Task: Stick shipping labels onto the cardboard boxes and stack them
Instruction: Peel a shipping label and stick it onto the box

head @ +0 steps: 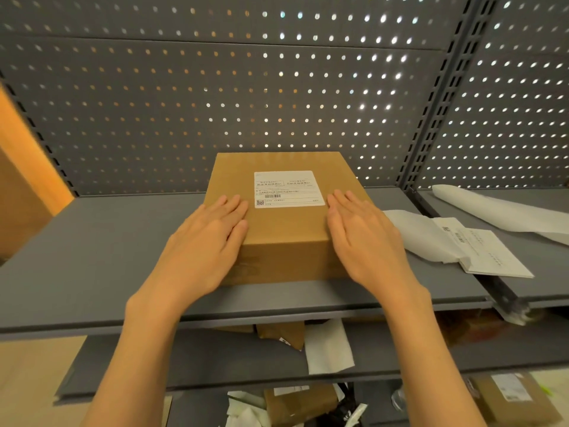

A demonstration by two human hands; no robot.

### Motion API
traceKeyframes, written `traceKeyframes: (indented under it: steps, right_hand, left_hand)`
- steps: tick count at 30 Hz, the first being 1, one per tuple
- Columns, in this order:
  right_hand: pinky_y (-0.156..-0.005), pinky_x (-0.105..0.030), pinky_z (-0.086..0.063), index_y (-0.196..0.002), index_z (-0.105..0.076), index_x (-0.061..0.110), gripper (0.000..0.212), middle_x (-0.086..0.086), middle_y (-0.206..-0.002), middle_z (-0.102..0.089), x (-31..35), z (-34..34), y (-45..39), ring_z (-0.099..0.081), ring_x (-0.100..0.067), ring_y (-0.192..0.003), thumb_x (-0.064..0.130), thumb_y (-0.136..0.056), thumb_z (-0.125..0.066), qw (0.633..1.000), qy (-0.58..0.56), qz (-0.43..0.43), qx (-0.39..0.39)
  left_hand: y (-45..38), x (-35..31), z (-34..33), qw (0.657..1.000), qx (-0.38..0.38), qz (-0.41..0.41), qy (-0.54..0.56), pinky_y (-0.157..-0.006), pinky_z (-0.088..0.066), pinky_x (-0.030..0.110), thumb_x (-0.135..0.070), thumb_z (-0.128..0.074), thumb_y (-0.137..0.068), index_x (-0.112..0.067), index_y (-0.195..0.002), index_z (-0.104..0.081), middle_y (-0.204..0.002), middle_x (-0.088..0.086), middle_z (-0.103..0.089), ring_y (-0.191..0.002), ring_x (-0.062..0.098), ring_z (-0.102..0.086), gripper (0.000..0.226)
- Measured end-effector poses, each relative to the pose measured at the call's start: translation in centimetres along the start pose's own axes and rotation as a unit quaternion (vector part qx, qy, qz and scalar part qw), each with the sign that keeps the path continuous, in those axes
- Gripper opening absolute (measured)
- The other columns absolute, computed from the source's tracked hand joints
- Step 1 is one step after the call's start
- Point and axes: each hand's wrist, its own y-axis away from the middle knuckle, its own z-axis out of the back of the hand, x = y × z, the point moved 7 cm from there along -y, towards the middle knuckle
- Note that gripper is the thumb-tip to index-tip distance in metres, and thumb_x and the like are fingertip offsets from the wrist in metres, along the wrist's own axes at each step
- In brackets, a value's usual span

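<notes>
Hands flat on labelled box

Left hand (212, 229) lies with fingers straight on the cardboard box (286, 223), which sits on the grey shelf (92, 257). The shipping label (288, 188) lies between both grips. Right hand (360, 232) rests flat too, fingers spread. Loose label sheets (480, 248) lie farther right.

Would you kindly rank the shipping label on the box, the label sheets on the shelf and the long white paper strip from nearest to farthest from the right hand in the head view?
From the right hand:
1. Shipping label, just left of its fingertips.
2. Label sheets, to its right on the shelf.
3. White paper strip, farther right and back.
</notes>
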Motion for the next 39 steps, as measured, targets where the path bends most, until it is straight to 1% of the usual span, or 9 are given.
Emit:
traceKeyframes:
  steps: [5,8,11,15,22,27,31,36,39]
  right_hand:
    - [-0.111,-0.025,-0.018,-0.139,-0.044,0.016,0.041,0.0,-0.148,-0.039,-1.1,1.9,0.9,-0.03,-0.013,-0.139,0.028,-0.1,-0.038,0.977,-0.162,-0.034,-0.132]
    - [-0.101,-0.021,-0.03,-0.141,-0.041,0.023,0.047,0.008,-0.143,-0.042,-3.7,1.2,1.8,-0.037,-0.002,-0.126,0.031,-0.095,-0.05,0.913,-0.343,-0.153,-0.159]
    - [-0.093,-0.023,-0.033,-0.142,-0.038,0.024,0.058,0.009,-0.14,-0.042,-5.1,-1.0,2.2,-0.041,-0.005,-0.121,0.031,-0.089,-0.06,0.814,-0.507,-0.257,-0.122]
    - [-0.086,-0.024,-0.035,-0.142,-0.038,0.03,0.064,0.011,-0.132,-0.044,-5.4,-2.7,2.7,-0.043,-0.008,-0.112,0.035,-0.084,-0.066,0.762,-0.563,-0.306,-0.096]
    - [-0.071,-0.018,-0.038,-0.135,-0.047,0.025,0.058,0.007,-0.125,-0.055,-5.2,-3.0,3.0,-0.051,-0.006,-0.101,0.036,-0.082,-0.068,0.738,-0.589,-0.312,-0.101]
    - [-0.081,-0.02,-0.042,-0.135,-0.048,0.025,0.06,0.007,-0.127,-0.056,-5.2,-2.6,3.7,-0.052,-0.01,-0.113,0.034,-0.08,-0.069,0.734,-0.6,-0.286,-0.139]
    - [-0.094,-0.028,-0.045,-0.133,-0.051,0.023,0.057,0.007,-0.123,-0.06,-5.2,-1.1,4.2,-0.055,-0.011,-0.113,0.031,-0.079,-0.071,0.726,-0.609,-0.26,-0.184]
    - [-0.098,-0.031,-0.045,-0.131,-0.052,0.023,0.066,0.006,-0.123,-0.06,-5.5,1.9,4.9,-0.056,-0.012,-0.114,0.036,-0.069,-0.071,0.731,-0.6,-0.213,-0.247]
    - [-0.101,-0.041,-0.045,-0.13,-0.054,0.025,0.069,0.006,-0.122,-0.062,-6.2,3.9,5.6,-0.057,-0.013,-0.115,0.041,-0.066,-0.072,0.733,-0.589,-0.187,-0.283]
  left_hand:
    - [0.7,2.0,0.4,0.975,-0.091,0.107,0.17,-0.114,-0.017,0.034,-0.04,-0.048,-0.093,-0.023,-0.144,-0.034,-0.154,-0.004,-0.024,-0.142,0.014,-0.019,0.055]
    - [1.5,3.9,-0.5,0.889,-0.134,0.207,0.386,-0.097,-0.037,0.021,-0.033,-0.06,-0.088,-0.023,-0.143,-0.034,-0.144,-0.006,-0.039,-0.128,0.011,-0.039,0.062]
    - [1.8,4.3,-2.3,0.801,-0.101,0.255,0.531,-0.071,-0.04,0.016,-0.033,-0.062,-0.086,-0.024,-0.137,-0.044,-0.128,-0.009,-0.054,-0.103,0.006,-0.054,0.055]
    - [1.8,4.1,-3.6,0.757,-0.079,0.26,0.594,-0.071,-0.044,0.024,-0.037,-0.059,-0.085,-0.029,-0.129,-0.05,-0.115,-0.009,-0.063,-0.096,0.006,-0.06,0.046]
    - [1.7,4.2,-3.8,0.743,-0.094,0.245,0.616,-0.071,-0.044,0.024,-0.032,-0.059,-0.086,-0.032,-0.128,-0.048,-0.114,-0.012,-0.061,-0.096,0.005,-0.059,0.044]
    - [1.5,4.0,-2.9,0.749,-0.114,0.196,0.622,-0.074,-0.043,0.022,-0.027,-0.059,-0.086,-0.03,-0.131,-0.048,-0.117,-0.011,-0.061,-0.1,0.005,-0.059,0.046]
    - [1.2,3.4,-1.6,0.762,-0.136,0.139,0.617,-0.08,-0.042,0.022,-0.037,-0.062,-0.073,-0.03,-0.134,-0.046,-0.12,-0.014,-0.06,-0.106,0.003,-0.057,0.064]
    - [0.5,1.7,0.3,0.766,-0.16,0.071,0.619,-0.081,-0.04,0.022,-0.04,-0.064,-0.066,-0.032,-0.133,-0.046,-0.121,-0.015,-0.059,-0.107,0.003,-0.056,0.07]
    - [0.0,0.0,1.4,0.766,-0.17,0.028,0.619,-0.082,-0.042,0.018,-0.046,-0.062,-0.06,-0.029,-0.134,-0.046,-0.122,-0.016,-0.059,-0.109,0.001,-0.056,0.077]
